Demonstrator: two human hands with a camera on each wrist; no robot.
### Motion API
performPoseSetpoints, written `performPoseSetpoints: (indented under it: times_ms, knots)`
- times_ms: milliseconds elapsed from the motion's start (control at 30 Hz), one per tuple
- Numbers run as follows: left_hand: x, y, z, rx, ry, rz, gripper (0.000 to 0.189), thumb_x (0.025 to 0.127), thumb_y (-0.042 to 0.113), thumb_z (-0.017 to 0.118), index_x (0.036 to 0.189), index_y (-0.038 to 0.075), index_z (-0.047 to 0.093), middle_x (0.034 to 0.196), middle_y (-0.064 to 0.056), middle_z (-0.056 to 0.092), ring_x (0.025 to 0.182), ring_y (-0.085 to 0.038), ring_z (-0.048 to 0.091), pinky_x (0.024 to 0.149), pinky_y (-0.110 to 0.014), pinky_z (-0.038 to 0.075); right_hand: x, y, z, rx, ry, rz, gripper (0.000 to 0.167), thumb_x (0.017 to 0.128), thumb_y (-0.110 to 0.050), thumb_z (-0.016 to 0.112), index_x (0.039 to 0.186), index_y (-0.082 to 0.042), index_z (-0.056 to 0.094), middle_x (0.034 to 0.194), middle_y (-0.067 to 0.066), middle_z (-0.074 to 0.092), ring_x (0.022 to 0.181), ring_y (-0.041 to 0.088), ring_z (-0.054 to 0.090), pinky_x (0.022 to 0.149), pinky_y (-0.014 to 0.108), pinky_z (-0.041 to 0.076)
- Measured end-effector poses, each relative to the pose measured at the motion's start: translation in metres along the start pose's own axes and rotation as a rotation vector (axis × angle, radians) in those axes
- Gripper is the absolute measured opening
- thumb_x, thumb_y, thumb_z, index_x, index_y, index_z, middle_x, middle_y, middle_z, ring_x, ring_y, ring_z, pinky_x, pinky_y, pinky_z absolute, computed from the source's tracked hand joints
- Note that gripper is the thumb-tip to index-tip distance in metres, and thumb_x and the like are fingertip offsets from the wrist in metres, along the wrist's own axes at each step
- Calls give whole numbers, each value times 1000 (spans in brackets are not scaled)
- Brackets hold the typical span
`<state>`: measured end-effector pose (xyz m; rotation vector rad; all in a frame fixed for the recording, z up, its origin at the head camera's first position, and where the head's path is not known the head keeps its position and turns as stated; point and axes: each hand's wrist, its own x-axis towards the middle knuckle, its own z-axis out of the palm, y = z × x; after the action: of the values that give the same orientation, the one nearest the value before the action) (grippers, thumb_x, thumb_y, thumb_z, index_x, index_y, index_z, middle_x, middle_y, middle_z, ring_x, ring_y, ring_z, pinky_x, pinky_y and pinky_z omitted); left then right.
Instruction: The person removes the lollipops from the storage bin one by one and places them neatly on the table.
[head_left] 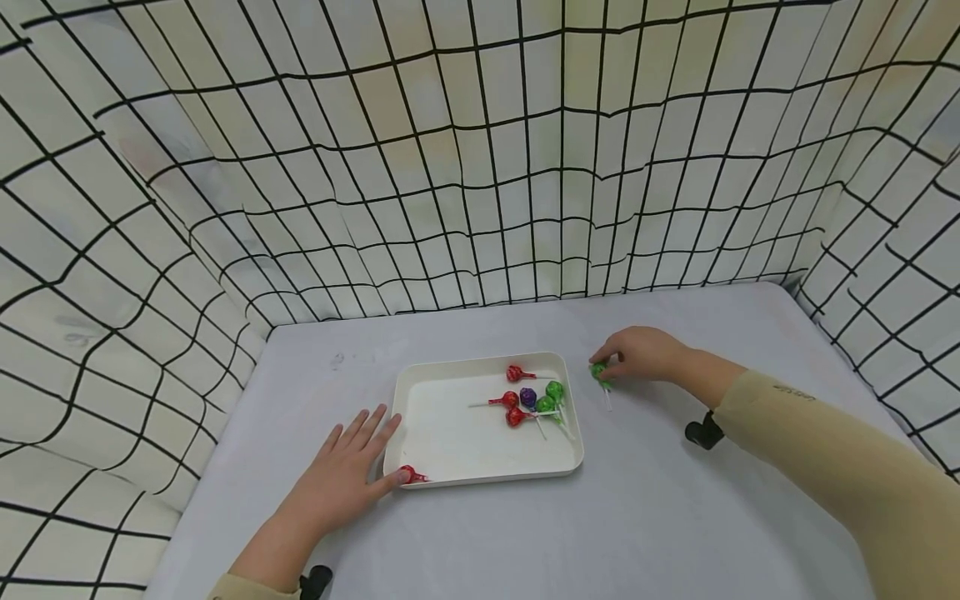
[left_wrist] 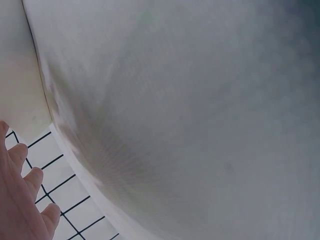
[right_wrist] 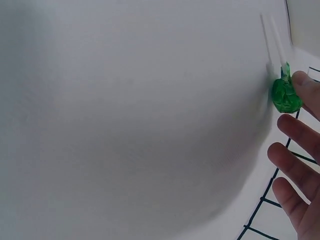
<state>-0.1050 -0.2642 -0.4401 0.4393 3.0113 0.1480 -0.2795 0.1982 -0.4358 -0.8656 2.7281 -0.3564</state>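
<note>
White table (head_left: 480, 533) all round, and nearest is the left hand (head_left: 341, 483), fingers straight and spread wide, thumb right at a red pop (head_left: 414, 476) in the near left corner of the tray (head_left: 450, 433). Only the head cam gets that tray plus the other pops (head_left: 528, 397). Right hand (head_left: 641, 354) pinches a green pop (right_wrist: 286, 97) just right of it; right wrist cam shows way more of the wrapper. Black-gridded wall (head_left: 495, 200) behind everything.

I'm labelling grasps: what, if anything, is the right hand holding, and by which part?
The right hand holds a green lollipop by its wrapped head.
</note>
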Motion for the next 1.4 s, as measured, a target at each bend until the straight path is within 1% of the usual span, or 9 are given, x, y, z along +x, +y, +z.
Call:
performPoseSetpoints:
  times_ms: [167, 333, 600, 700, 933, 1200, 1400]
  knots:
    - [0, 0, 0, 0, -1, -2, 87, 90, 61, 61, 158, 18, 29, 163, -11, 22, 149, -37, 19, 117, -62, 15, -2, 3, -2, -7, 0, -4, 35, 86, -37, 78, 118, -25, 75, 109, -7, 71, 78, 8, 56, 67, 28, 49]
    - [0, 0, 1, 5, 2, -3, 87, 90, 63, 59, 158, 18, 29, 164, -11, 22, 149, -36, 19, 118, -61, 15, -3, 5, -4, -5, 7, -14, 36, 85, -37, 78, 118, -24, 75, 112, -4, 71, 79, 8, 56, 67, 28, 49]
    - [0, 0, 0, 3, 2, -2, 87, 90, 67, 54, 158, 19, 28, 164, -10, 21, 150, -36, 18, 118, -61, 14, -6, 5, -8, -1, 27, -17, 36, 84, -36, 79, 118, -24, 75, 111, -5, 71, 86, 11, 59, 73, 31, 51]
    - [0, -1, 0, 8, 2, -2, 88, 90, 69, 53, 158, 19, 28, 164, -10, 21, 149, -36, 18, 118, -61, 15, -6, 5, -9, 12, 28, -28, 36, 85, -36, 79, 118, -24, 75, 110, -6, 71, 86, 11, 60, 72, 31, 51]
    - [-1, -1, -1, 17, 7, 1, 88, 90, 66, 56, 158, 19, 28, 164, -10, 21, 149, -36, 19, 117, -61, 16, -7, 0, -14, 54, 27, -35, 37, 85, -34, 79, 120, -23, 74, 108, -7, 71, 90, 14, 60, 72, 31, 50]
    - [-4, 0, -4, -7, 4, -1, 90, 89, 68, 56, 158, 18, 29, 164, -10, 21, 149, -36, 19, 117, -62, 16, -8, -10, -21, 95, 19, -13, 37, 86, -34, 78, 121, -23, 74, 117, -5, 71, 99, 17, 61, 78, 34, 53]
    - [-5, -1, -5, -10, 3, -4, 90, 88, 67, 58, 158, 18, 29, 164, -11, 22, 149, -37, 19, 117, -62, 16, -4, -14, -23, 118, 12, -20, 37, 86, -35, 78, 121, -24, 74, 118, -6, 70, 100, 16, 61, 80, 35, 53]
